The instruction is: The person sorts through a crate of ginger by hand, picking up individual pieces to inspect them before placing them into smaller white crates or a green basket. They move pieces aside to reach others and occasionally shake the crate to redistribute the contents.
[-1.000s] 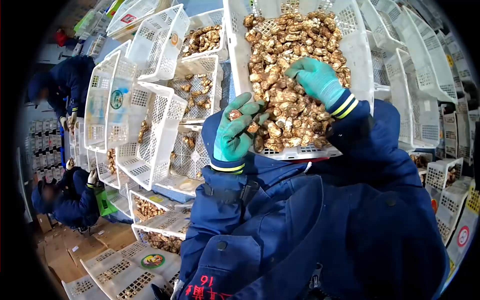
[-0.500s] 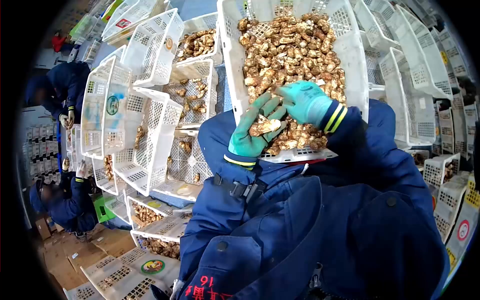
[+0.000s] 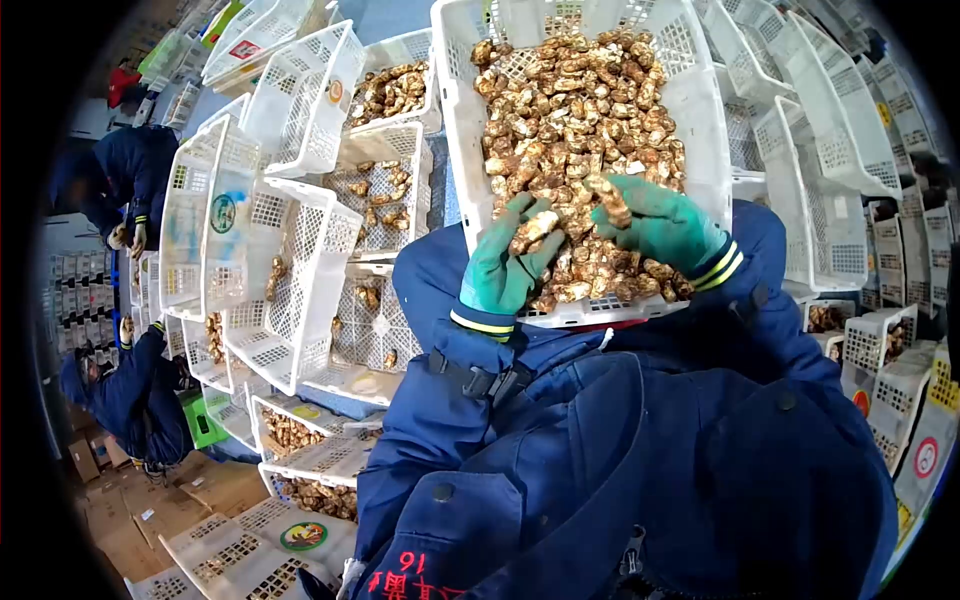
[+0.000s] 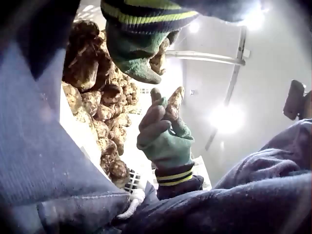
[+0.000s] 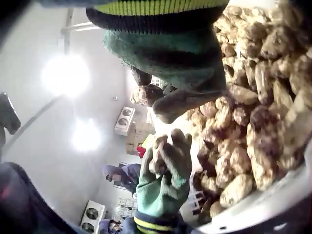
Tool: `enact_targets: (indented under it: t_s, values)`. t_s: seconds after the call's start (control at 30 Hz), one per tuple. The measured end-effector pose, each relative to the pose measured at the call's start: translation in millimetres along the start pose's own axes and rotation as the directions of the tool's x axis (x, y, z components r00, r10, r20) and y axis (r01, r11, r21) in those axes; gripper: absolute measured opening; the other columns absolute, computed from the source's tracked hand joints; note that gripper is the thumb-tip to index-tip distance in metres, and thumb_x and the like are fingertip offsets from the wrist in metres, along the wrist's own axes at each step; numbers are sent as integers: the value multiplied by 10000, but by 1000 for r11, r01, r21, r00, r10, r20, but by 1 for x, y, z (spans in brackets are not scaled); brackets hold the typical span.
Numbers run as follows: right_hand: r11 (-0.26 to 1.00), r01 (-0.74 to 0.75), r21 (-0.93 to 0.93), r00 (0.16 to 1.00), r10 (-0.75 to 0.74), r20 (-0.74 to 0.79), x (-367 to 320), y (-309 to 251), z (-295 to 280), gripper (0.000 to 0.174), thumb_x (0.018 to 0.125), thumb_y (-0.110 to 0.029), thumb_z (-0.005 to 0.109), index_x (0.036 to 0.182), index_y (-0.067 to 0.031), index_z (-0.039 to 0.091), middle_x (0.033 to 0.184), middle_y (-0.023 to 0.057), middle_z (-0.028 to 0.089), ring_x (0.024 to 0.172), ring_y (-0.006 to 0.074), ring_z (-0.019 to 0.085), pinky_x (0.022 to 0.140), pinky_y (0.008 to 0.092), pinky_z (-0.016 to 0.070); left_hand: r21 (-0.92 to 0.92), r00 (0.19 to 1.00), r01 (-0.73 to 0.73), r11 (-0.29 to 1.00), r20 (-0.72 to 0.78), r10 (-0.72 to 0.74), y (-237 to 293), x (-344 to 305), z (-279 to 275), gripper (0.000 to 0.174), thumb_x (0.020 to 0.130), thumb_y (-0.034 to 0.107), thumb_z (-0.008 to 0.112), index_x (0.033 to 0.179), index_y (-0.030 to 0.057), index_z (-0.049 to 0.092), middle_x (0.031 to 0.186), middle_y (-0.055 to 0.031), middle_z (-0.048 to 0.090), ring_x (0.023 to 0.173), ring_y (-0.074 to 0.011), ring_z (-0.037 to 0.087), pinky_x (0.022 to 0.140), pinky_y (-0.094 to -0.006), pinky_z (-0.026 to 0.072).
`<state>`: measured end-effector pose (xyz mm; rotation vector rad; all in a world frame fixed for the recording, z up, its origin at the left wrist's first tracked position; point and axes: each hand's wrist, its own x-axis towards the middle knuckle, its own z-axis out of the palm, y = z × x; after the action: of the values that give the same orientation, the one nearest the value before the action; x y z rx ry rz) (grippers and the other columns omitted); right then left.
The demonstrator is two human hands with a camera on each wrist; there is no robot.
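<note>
Green-gloved, the left hand [image 3: 505, 265] [image 4: 136, 54] [image 5: 163, 187] holds a brown-and-white mushroom [image 3: 533, 232] between its curled fingers and thumb. Just to its right, the right hand [image 3: 668, 228] [image 4: 169, 146] [image 5: 168, 61] pinches another mushroom [image 3: 612, 202] [image 4: 174, 103] [image 5: 146, 95], its pale end towards the upper left in the head view. The hands are apart, above the near part of a white perforated crate [image 3: 708, 130]. A heap of similar mushrooms [image 3: 580, 110] [image 4: 105, 105] [image 5: 226, 161] fills much of its floor.
At the left stand several white crates [image 3: 300, 100], some with mushrooms [image 3: 395, 92]; more crates [image 3: 845, 110] line the right. Two people in dark blue [image 3: 140, 175] [image 3: 140, 405] work at the far left. Cardboard [image 3: 215, 485] lies at lower left.
The right hand has moved right, away from the left hand, and now shows a mushroom in its grip. Around its mushroom, the left hand's fingers have curled from a more open palm.
</note>
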<state>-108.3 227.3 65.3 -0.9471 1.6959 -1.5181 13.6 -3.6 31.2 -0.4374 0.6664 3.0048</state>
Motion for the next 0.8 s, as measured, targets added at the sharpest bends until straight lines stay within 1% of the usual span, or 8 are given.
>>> enact_targets:
  t_s: [0.03,0.13,0.17,0.3,0.5,0.57,0.67,0.8]
  values:
    - [686,-277,673,919,393,-22,-7,-14,17,458,962,-69,552,1409,-44,458,1217,174,630,1032,265,670,898,317,539,38,999,-39,998,-6,40,-2,1,-2,409,1011,205,538,1356,-9,482,1330,-166,549,1221,-286,563,1034,-435,496]
    - [479,-291,829,936,321,143,-3,0,51,439,1006,-271,531,1368,-36,451,1237,106,596,1135,245,623,857,342,553,147,994,-87,985,-45,95,-8,1,7,405,1025,196,504,1370,-14,466,1330,-148,537,1192,-258,575,1022,-399,504]
    - [479,-353,804,913,362,186,6,0,56,446,993,-290,559,1355,-49,461,1210,91,595,1085,227,636,822,321,559,658,955,-283,698,126,268,-9,2,3,398,1025,193,502,1363,-14,471,1318,-136,541,1166,-240,584,971,-374,524]
    - [937,-194,291,970,228,-87,29,11,62,465,969,-289,599,1349,-48,485,1103,85,624,930,178,647,752,317,563,696,945,-290,657,97,314,-20,4,19,375,1019,162,486,1352,-12,491,1043,-53,596,877,-87,556,721,-247,511]
    - [912,-338,233,896,388,-218,31,-16,59,485,940,-273,658,1323,-7,525,987,78,651,797,130,640,636,287,538,777,973,-229,587,161,167,-12,4,1,383,1034,188,444,1374,14,477,1229,-124,590,1082,-211,589,910,-335,511]
    - [897,179,-403,887,-324,-328,44,-24,69,472,934,-296,668,1299,-16,560,895,99,647,673,98,593,568,274,503,432,991,-109,895,114,66,-11,-1,4,446,1026,288,478,1393,35,454,1288,-146,574,1185,-311,576,989,-460,505]
    - [924,-371,-96,889,323,-325,32,-60,66,479,921,-278,680,1318,-40,559,882,119,661,682,132,610,607,287,520,-57,989,125,991,91,-119,-3,-2,16,545,1035,413,422,1409,17,431,1361,-182,522,1248,-367,534,1023,-560,466]
    - [963,-268,19,871,251,-422,28,-24,39,525,897,-267,649,1345,-18,535,1105,208,683,900,194,673,781,319,544,-108,955,255,961,184,-233,-1,-1,16,784,960,636,418,1500,74,332,1451,-171,462,1315,-367,478,1056,-576,422]
